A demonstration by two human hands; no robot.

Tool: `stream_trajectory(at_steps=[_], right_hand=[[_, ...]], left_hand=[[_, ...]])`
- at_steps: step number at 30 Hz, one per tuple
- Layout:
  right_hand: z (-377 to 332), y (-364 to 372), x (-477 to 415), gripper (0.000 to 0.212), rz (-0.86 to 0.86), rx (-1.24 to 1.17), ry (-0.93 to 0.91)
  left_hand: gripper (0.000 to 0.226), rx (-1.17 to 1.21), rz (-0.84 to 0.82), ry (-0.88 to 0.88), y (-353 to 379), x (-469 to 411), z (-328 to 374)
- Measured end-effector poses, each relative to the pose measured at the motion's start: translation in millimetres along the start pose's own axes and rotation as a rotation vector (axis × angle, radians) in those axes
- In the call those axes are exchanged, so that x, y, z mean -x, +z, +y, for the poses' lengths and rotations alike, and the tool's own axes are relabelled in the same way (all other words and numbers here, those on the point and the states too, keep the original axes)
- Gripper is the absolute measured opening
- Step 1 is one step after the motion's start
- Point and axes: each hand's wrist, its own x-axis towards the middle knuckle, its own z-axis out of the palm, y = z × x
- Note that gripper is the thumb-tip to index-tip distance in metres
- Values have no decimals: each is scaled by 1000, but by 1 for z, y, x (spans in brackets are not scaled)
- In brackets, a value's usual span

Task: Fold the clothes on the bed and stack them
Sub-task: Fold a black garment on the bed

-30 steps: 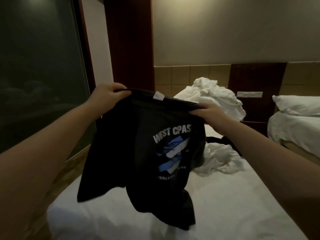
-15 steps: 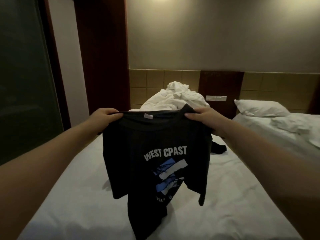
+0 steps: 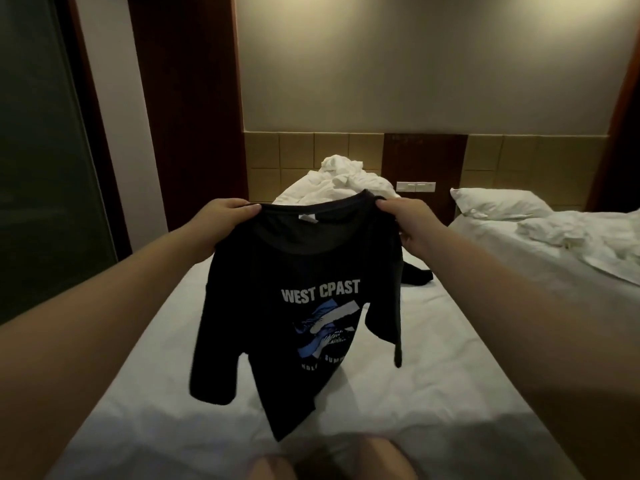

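We find the left hand (image 3: 227, 220) and right hand (image 3: 403, 216) each pinching a shoulder of the black T-shirt (image 3: 298, 306), which hangs lengthwise straight down over the bed (image 3: 433, 358).

Hotel-style bedroom with bed (image 3: 433, 358), second bed (image 3: 512, 232) and switch panel (image 3: 415, 186)

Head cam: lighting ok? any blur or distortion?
Head view: dim warm light, brightest on the wall; black T-shirt loses fold detail but its white print reads sharp; wide-angle tilts the wooden panel; left hand and right hand show no motion blur.
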Motion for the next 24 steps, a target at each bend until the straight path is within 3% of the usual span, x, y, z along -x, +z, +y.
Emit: stream_trajectory(at_steps=[3,6,12,15,17,19,22,24], right_hand=[[10,2,17,36,73,67,-53],[19,4,31,38,139,181,-84],[13,8,53,34,60,104,5],[3,-2,57,52,19,84,33],[-11,-13,58,34,-25,138,-2],[-26,-21,56,16,-79,165,-86],[-43,-23,52,24,-81,241,-242],[-52,-18,49,22,-66,254,-294]], left_hand=[[37,4,-23,-65,6,21,-7],[35,134,-84,-117,11,41,-13],[20,363,-177,-144,16,59,-11],[19,179,-145,-116,7,57,-8],[20,-11,-124,-66,-10,53,-8],[33,-47,-215,-51,-32,52,-6],[74,-37,-384,-59,-58,54,3],[72,-13,-401,-35,-65,55,10]])
